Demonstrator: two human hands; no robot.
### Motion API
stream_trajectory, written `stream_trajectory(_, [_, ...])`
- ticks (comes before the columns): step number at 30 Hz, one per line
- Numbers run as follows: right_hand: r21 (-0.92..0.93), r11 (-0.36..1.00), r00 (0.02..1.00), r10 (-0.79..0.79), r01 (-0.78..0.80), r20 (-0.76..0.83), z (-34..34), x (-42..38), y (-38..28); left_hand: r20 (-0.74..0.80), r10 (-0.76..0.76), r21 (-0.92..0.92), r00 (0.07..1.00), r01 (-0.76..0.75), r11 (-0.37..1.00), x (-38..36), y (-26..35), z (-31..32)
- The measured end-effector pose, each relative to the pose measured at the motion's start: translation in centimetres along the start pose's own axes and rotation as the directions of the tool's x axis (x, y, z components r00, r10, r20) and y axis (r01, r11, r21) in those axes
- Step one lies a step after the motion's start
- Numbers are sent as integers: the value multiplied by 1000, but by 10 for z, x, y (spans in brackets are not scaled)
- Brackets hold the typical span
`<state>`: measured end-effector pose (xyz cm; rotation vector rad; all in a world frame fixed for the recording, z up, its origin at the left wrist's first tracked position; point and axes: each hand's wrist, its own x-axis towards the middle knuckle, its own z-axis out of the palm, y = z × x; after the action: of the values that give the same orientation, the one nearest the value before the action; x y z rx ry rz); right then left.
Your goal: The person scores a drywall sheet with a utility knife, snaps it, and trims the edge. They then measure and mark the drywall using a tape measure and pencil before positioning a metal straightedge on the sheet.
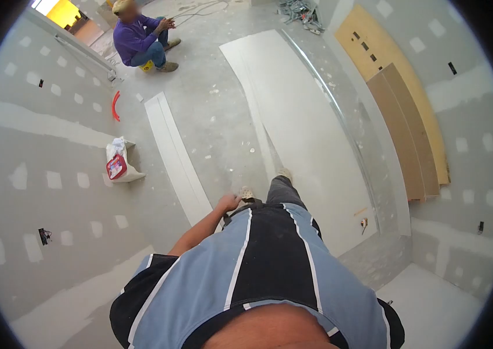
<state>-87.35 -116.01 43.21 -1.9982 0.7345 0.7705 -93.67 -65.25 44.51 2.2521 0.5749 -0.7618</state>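
**Striped shirt, one hand at the hip, boards laid on the floor**

Nearest the lens, a blue, black and white striped shirt [258,273] is seen from above, filling the lower middle of the view. From its left sleeve a bare arm is extended down to the left hand [227,202], which is held at the hip, just beside the dark trousers [284,192]. The fingers of that hand are curled into a loose fist; nothing can be made out inside them. The right hand is hidden, so the state of its fingers cannot be told. Two shoes are seen below the trousers, one resting on the edge of a large drywall sheet [299,122], which is laid flat on the concrete floor [211,110] and reaches away from the feet.

A narrow drywall strip [176,157] is laid on the floor just beside the left hand, closest to it of all the loose things. A white bag with a red label [118,163] is set against the taped wall [37,174] to the left, and a red curved piece [115,106] is seen farther along. Brown boards [403,134] are leaned against the right-hand wall. Well apart, at the top, another person in a purple top [136,38] is crouched on the floor with hands held together.
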Motion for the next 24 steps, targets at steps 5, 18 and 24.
stream_trajectory(5, [-151, 988, 1000, -12, 10, -17, 0, -16, 43, 90, -57, 98, 994, 48, 994, -19, -71, 53])
stream_trajectory(18, [-453, 866, 972, -236, 213, 8, 14, 2, 101, 138, -336, -650, 932, 341, 680, -34, -18, 21])
stream_trajectory(24, [-199, 980, 955, -34, -26, -294, -23, -25, 174, 218, -140, -376, 966, 216, 901, -18, -79, 127])
